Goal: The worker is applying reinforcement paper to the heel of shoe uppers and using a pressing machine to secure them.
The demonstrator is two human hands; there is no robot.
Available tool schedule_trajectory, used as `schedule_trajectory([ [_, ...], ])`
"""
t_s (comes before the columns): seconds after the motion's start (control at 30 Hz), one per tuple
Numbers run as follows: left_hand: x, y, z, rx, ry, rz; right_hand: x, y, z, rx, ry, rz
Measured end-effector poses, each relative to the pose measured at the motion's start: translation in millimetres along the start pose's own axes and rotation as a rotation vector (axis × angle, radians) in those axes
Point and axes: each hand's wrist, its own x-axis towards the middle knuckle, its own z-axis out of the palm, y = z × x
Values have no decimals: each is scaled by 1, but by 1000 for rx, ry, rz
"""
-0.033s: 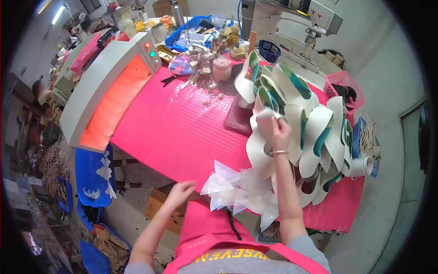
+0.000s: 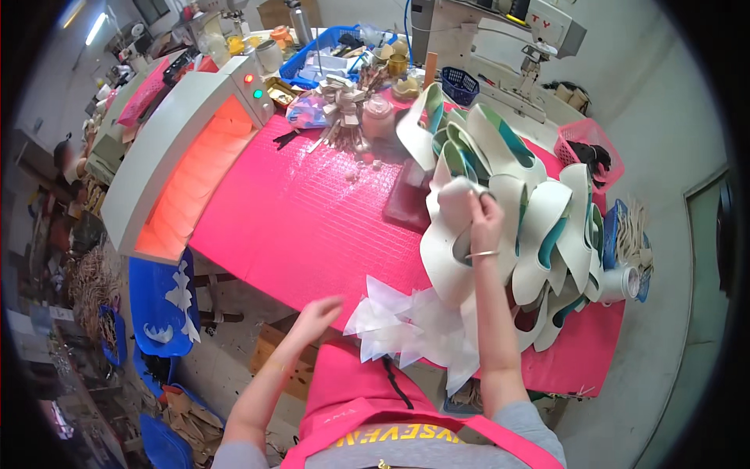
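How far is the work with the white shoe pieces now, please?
Done: nothing clearly finished can be told apart. In hand: the right hand grips one white shoe piece at the top of the big pile, while the left hand, blurred, reaches near the thin white sheets at the table edge. Left: the pile appears large, with many pieces.

The surface [image 2: 312, 227] is covered by a bright pink, ribbed mat. On its right half lies a heap of cream-white curved shoe upper pieces with teal linings [image 2: 539, 219]. At the near edge sits a fan of thin white triangular paper sheets [image 2: 406, 320], partly overhanging. A dark maroon flat pad [image 2: 406, 205] lies near the middle, and a cluster of small pale wooden clips [image 2: 344, 129] at the far side
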Motion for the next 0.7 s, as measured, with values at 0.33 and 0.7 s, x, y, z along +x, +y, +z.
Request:
schedule_trajectory([
  [0.33,307,142,-2,-658,-371,-113,81,37,40,15,-223,33],
  [0.7,400,62,71,-481,-90,218,-105,-54,74,-223,-456,-325],
])
